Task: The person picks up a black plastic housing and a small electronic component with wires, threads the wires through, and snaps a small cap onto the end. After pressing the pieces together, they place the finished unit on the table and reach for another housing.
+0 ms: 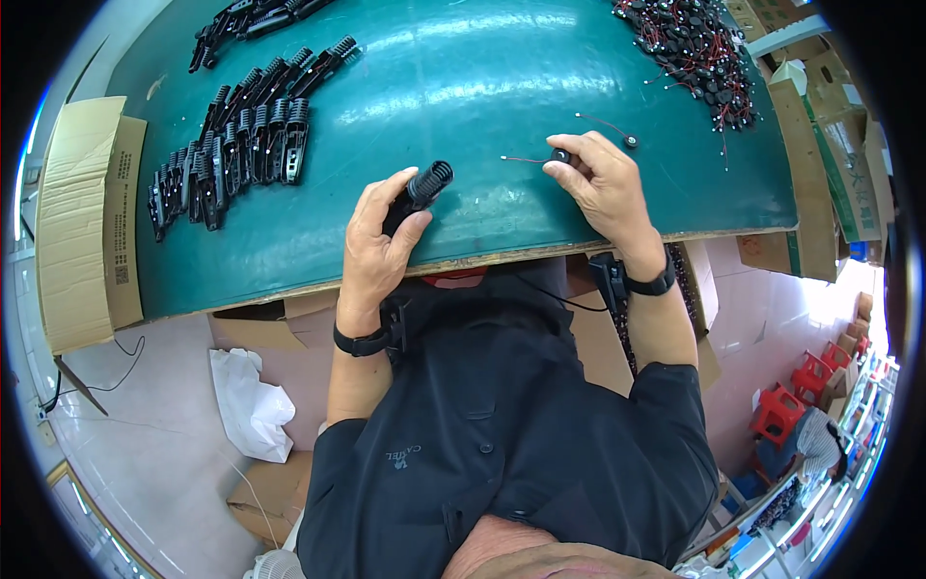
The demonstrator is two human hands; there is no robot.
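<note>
Surface: green-topped table (540, 207) with a bare wooden front edge.
Left side: rows of black ribbed plastic housings (236, 145), more at the far edge (253, 21).
Far right: heap of small black discs with red wires (696, 48).
Middle right: one loose wired disc (629, 141).

Ribbed housings (236, 145) left on table (463, 68), wired discs (699, 53) right.

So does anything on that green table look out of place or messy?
One small round part with a red wire lies alone, apart from the tangled heap at the far right. Otherwise nothing stands out: the black ribbed pieces lie in rows, the left hand holds one, and the right hand pinches another wired part.
</note>
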